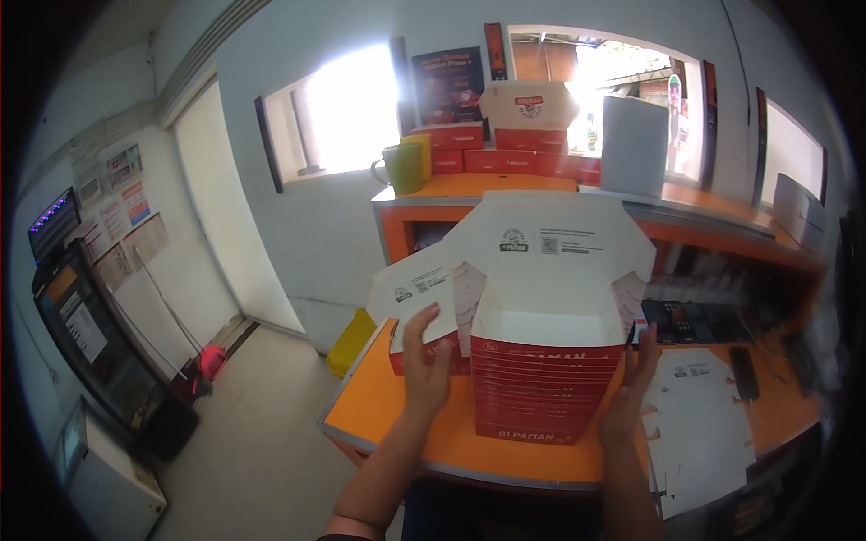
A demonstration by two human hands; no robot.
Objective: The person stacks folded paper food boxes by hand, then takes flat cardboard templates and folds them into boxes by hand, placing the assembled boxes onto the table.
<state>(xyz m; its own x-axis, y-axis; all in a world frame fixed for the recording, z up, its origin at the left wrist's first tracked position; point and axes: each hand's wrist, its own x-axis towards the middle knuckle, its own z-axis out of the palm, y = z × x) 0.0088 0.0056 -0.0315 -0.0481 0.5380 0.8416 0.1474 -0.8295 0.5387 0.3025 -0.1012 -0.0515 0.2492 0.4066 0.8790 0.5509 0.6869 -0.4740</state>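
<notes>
A tall stack of nested red-and-white cardboard food boxes (541, 388) stands upright on the orange counter, its top box open with the white lid raised. To the left of the stack is my left hand (428, 365), open, fingers pointing up, in front of another open cardboard box (415, 287). My right hand (630, 388) is held upright along the stack's right side, also open with its fingers stretched. Whether either palm touches the cardboard, I cannot tell. Flat unfolded box blanks (699, 433) lie to the right of my right hand.
Under the boxes is the orange counter (361, 401) with a grey edge. A green mug (403, 169) and several closed red boxes (501, 161) stand on the raised shelf behind. A dark phone-like object (744, 373) lies at the right. A yellow bin (352, 343) stands left of the counter.
</notes>
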